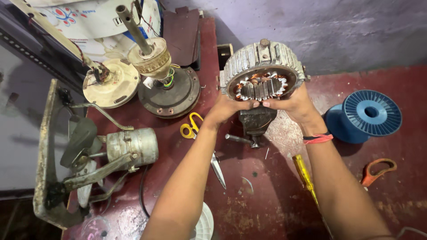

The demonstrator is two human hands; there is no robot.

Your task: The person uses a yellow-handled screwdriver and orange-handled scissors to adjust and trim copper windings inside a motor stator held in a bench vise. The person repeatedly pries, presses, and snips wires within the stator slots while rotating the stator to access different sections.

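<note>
Bare fingers (253, 104) clamped on one ribbed metal motor stator (262, 71), thumbs hooked over the lower rim, copper windings facing up. Left hand (227, 109) gripping the lower left edge, right hand (296, 104) the lower right, both forearms stretched forward, red band on the right wrist. Held up just above one small dark vise (255, 122) on the red worktop (267, 195). Further out: one yellow-handled scissors (200, 142), one yellow screwdriver (304, 175), one orange-handled scissors (376, 171), one blue spool (364, 115), two opened fan motors (167, 86), one old fan assembly (102, 155) way left.
</note>
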